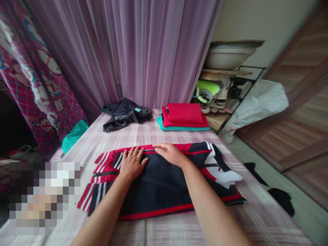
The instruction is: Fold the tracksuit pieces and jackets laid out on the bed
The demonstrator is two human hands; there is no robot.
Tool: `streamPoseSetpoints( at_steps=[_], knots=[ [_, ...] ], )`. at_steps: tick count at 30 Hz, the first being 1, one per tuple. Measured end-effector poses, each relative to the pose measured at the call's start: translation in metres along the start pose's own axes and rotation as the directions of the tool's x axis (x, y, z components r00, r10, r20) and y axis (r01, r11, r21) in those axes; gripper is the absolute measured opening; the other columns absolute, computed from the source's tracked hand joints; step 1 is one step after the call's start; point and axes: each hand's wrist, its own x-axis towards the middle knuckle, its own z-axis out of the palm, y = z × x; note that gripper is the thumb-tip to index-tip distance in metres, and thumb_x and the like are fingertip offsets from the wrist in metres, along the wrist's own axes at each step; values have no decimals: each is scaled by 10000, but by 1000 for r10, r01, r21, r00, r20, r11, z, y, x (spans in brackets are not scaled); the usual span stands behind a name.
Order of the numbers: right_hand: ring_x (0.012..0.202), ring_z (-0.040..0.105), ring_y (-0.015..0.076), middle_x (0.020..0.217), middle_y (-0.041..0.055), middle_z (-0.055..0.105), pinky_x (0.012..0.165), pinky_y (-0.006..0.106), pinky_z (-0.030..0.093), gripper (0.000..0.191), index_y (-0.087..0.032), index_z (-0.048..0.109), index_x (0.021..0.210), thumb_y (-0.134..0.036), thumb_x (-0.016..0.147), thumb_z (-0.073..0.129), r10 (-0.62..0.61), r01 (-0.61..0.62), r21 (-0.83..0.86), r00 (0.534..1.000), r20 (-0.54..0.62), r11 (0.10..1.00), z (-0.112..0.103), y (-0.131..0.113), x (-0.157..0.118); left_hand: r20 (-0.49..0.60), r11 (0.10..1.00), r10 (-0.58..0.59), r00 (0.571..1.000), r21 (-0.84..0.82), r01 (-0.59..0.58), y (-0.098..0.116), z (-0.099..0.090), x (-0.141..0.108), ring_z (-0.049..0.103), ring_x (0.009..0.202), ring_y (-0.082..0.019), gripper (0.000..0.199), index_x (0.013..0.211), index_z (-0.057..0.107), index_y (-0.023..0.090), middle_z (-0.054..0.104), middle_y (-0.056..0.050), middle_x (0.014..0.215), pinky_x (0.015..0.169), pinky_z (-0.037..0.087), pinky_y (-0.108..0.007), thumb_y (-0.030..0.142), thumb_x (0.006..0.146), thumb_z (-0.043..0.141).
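Note:
A navy jacket [159,184] with red and white trim lies flattened across the plaid-covered table, its striped cuffs at the left and its white-lined collar at the right. On the jacket's upper left part rests my left hand [132,164], palm down with the fingers spread. My right hand [169,153] lies on its far edge near the middle, fingers stretched out and pointing left. Neither hand grips anything. Behind the jacket, to the right, is a stack of folded red clothes [185,115] over a teal one. A crumpled black garment [126,114] lies at the back left.
Purple curtains [153,51] hang behind the table [148,136]. At the right stands a rack [247,87] with shoes and a basin [229,56], beside a white bag [261,99]. Dark cloth [280,200] lies on the floor. A teal bag [75,136] is at the left edge.

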Motion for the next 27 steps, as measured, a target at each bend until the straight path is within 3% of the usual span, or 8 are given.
streamPoseSetpoints(
  at_steps=[1, 3, 5, 7, 10, 14, 22, 27],
  knots=[
    [1052, 676, 232, 1112, 74, 728, 906, 393, 547, 282, -213, 723, 1032, -395, 828, 653, 65, -57, 219, 998, -28, 974, -1, 11, 7, -7, 1000, -3, 1000, 5, 3, 0, 0, -1, 352, 1447, -286, 597, 1482, 434, 249, 440, -87, 1540, 1183, 228, -555, 552, 975, 343],
    [983, 693, 200, 1039, 57, 725, 842, 359, 575, 210, -213, 694, 952, -369, 812, 672, 239, -102, 600, 959, -152, 793, -11, 34, 15, -16, 1000, -4, 1000, 8, 4, 0, -1, -3, 367, 1438, -278, 593, 1474, 448, 251, 447, -79, 1537, 1180, 243, -540, 553, 975, 341],
    [941, 694, 148, 992, 32, 708, 811, 308, 587, 116, -226, 646, 918, -318, 858, 608, 431, 21, 834, 849, -307, 552, -31, 51, 12, -25, 1000, -4, 1000, 0, 4, 0, -3, -2, 379, 1430, -275, 584, 1466, 461, 256, 460, -73, 1529, 1175, 256, -534, 550, 973, 352],
    [943, 685, 117, 991, 21, 681, 775, 268, 596, 114, -239, 598, 936, -286, 915, 495, 568, 203, 903, 718, -401, 379, -54, 59, 3, -27, 1000, -9, 1000, -18, 9, -2, -3, 0, 400, 1416, -271, 567, 1457, 473, 252, 480, -72, 1514, 1170, 271, -530, 533, 978, 358],
    [1006, 668, 117, 1079, 41, 629, 726, 252, 605, 156, -240, 539, 1011, -314, 943, 420, 657, 384, 881, 593, -465, 277, -81, 61, -12, -27, 998, -32, 999, -46, 31, -5, -1, 3, 432, 1394, -261, 538, 1438, 498, 238, 507, -74, 1493, 1165, 292, -513, 497, 988, 356],
    [1098, 634, 133, 1211, 72, 551, 748, 275, 609, 209, -246, 487, 1064, -375, 921, 405, 666, 451, 826, 504, -549, 339, -99, 65, -24, -33, 997, -41, 999, -69, 39, -8, 0, 4, 443, 1388, -260, 515, 1425, 514, 244, 518, -71, 1484, 1166, 301, -511, 478, 988, 375],
    [1190, 578, 169, 1318, 72, 478, 898, 385, 569, 251, -270, 491, 1063, -394, 845, 472, 557, 473, 699, 424, -714, 536, -119, 90, -32, -25, 994, -75, 997, -86, 73, -8, -3, 2, 453, 1381, -268, 511, 1417, 523, 240, 527, -79, 1476, 1168, 307, -519, 475, 982, 390],
    [1276, 497, 218, 1350, 42, 463, 929, 421, 547, 480, -274, 519, 1155, -306, 690, 635, 379, 351, 456, 269, -886, 818, -131, 107, -30, 0, 991, -88, 996, -102, 88, -7, -7, 1, 448, 1383, -268, 509, 1417, 519, 249, 514, -75, 1488, 1167, 306, -518, 479, 982, 390]
  ],
)
